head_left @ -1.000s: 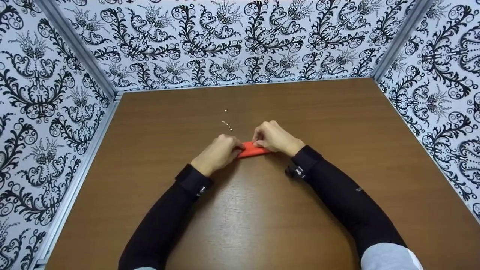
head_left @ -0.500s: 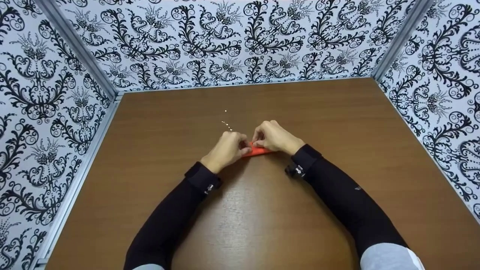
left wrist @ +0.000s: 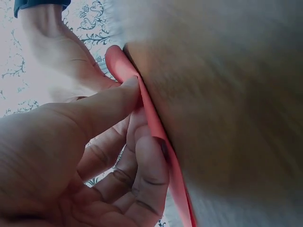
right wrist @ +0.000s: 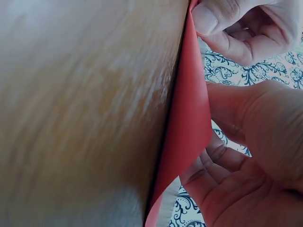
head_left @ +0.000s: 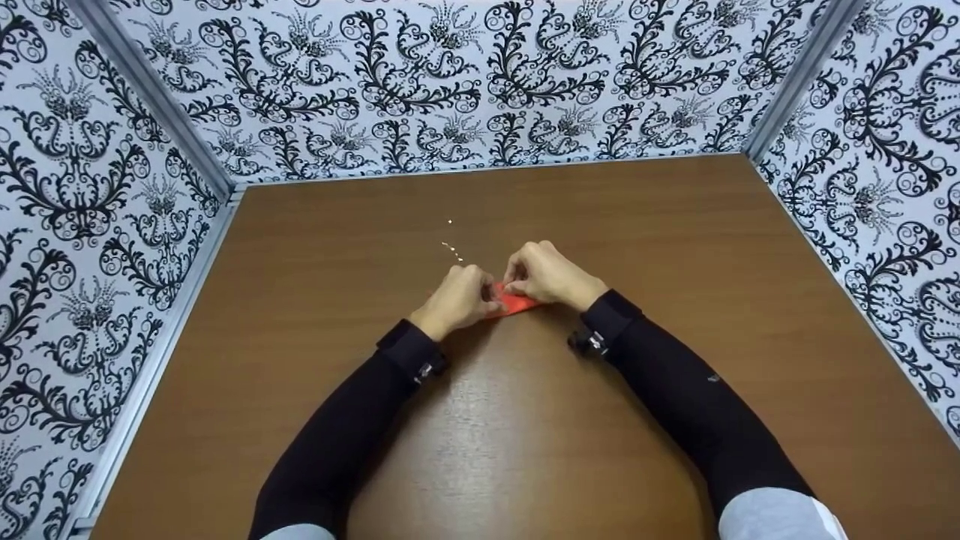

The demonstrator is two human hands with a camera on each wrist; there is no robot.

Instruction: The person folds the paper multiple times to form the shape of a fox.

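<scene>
A strip of red paper [head_left: 517,303] lies low over the table in the head view, folded or curled along its length. My left hand [head_left: 459,298] pinches its near-left part between thumb and fingertips; the left wrist view shows the thumb [left wrist: 128,90] pressed on the paper's edge. Close beside it, my right hand [head_left: 553,274] pinches the paper farther right. From the right wrist view, the red paper [right wrist: 187,113] curves up from the tabletop, with the right hand [right wrist: 255,142] behind it and its fingertips partly hidden.
The brown wooden table [head_left: 480,420] carries a few small bright specks [head_left: 452,250] just beyond the left hand. Patterned white-and-black walls [head_left: 420,82] enclose its back and both sides, with grey metal posts [head_left: 154,97] at the corners.
My left hand has slid right along the red paper, closer to the right hand, covering more of its left part. The right hand has stayed in about the same place.
</scene>
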